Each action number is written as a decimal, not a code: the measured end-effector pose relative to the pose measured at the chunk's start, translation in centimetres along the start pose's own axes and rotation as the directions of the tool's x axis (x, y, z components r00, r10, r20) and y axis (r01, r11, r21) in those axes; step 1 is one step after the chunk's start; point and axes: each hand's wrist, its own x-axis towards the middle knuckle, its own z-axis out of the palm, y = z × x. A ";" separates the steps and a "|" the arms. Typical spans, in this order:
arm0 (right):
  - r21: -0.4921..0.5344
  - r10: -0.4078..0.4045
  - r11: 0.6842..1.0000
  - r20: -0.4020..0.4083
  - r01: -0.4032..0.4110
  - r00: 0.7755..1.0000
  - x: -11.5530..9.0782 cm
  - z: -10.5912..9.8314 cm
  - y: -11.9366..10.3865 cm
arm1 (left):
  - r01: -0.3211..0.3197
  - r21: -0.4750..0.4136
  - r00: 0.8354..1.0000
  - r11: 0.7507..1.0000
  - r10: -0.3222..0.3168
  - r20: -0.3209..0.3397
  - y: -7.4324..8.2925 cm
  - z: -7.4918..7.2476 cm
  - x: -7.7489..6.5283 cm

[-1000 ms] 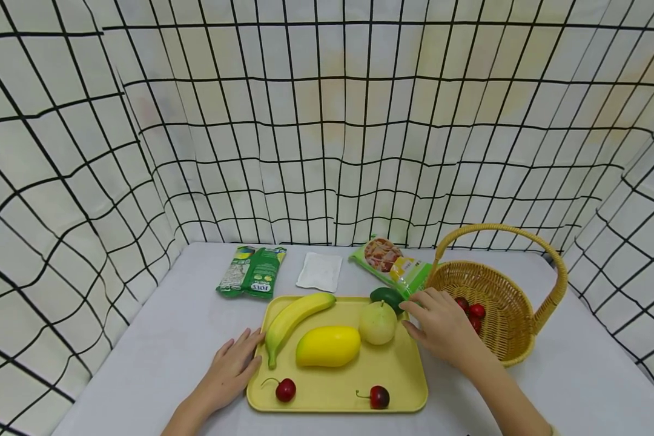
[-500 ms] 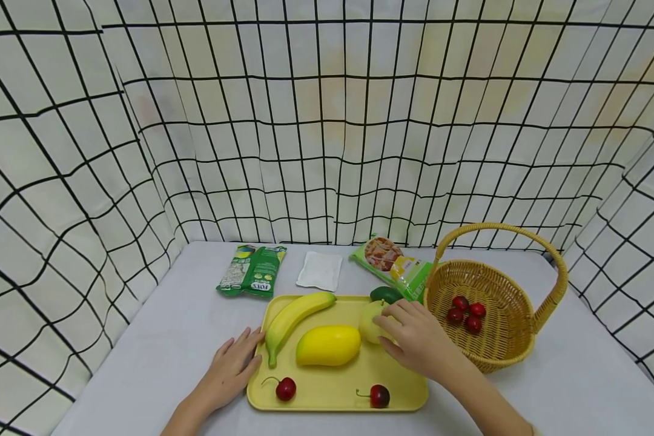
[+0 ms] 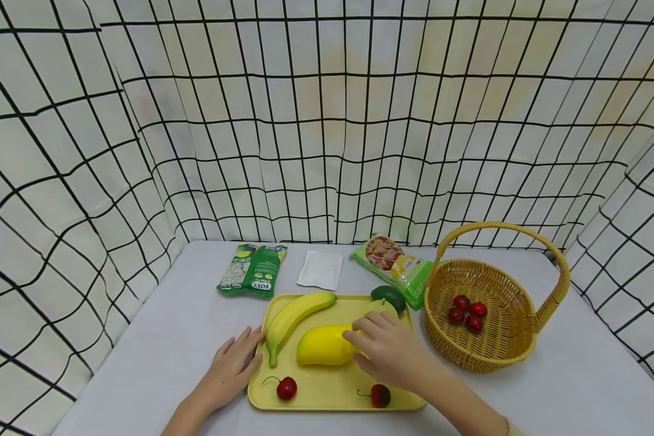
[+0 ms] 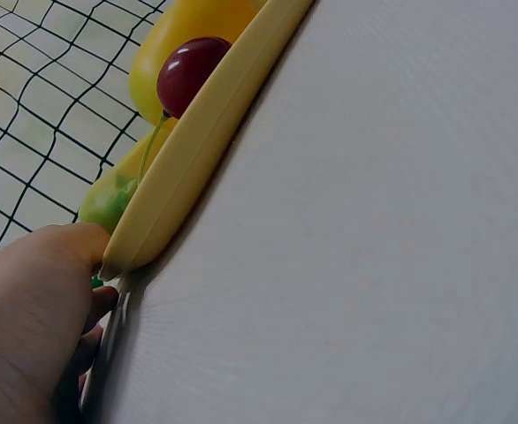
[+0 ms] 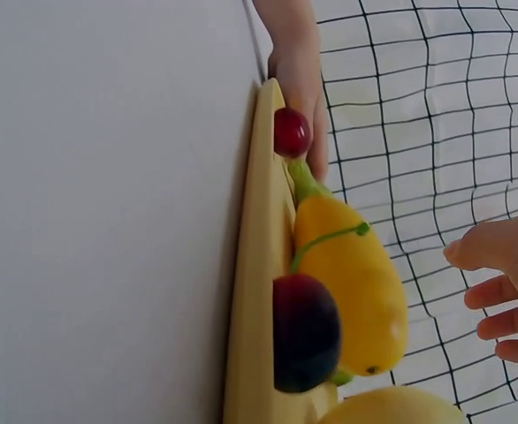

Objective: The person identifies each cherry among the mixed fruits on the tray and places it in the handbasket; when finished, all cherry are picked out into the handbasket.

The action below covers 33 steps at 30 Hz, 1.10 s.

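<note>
A yellow tray (image 3: pixel 321 393) carries a banana (image 3: pixel 291 324), a yellow mango (image 3: pixel 320 346), a pale green pear (image 3: pixel 383 305) and two cherries, one near the left front corner (image 3: pixel 286 389) and a darker one (image 3: pixel 381 395) at the right front. My left hand (image 3: pixel 231 368) rests beside the tray's left rim, fingers extended and touching it. Above the tray, my right hand (image 3: pixel 388 348) hovers with loosely bent fingers and nothing in them. It overlaps the mango's right end and hides most of the pear in the head view; the right wrist view shows its fingers (image 5: pixel 493 291) apart from the mango.
A wicker basket (image 3: pixel 504 345) with a tall handle stands right of the tray, several cherries (image 3: pixel 474 323) inside. A dark green fruit (image 3: pixel 389 297) lies at the tray's back right corner. Behind are a green packet (image 3: pixel 256 270), a white packet (image 3: pixel 320 270) and a green food bag (image 3: pixel 392 266).
My right hand has moved left and toward the front, from beside the basket across the pear to above the mango's right end. The left hand has stayed at the tray's rim.
</note>
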 end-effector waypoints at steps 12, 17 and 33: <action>0.050 -0.068 0.997 0.067 0.065 0.995 1.0 1.6 -2.3 | 0.003 0.003 1.000 1.000 -0.003 0.005 0.1 0.1 0.0; 0.085 -0.093 0.993 0.126 0.082 0.988 1.5 2.1 -3.1 | -0.010 0.012 1.000 1.000 0.010 -0.009 0.1 0.0 0.0; 0.044 -0.177 0.984 0.199 0.172 0.964 3.0 3.5 -5.1 | -0.015 0.012 1.000 1.000 0.016 -0.021 0.0 -0.1 -0.1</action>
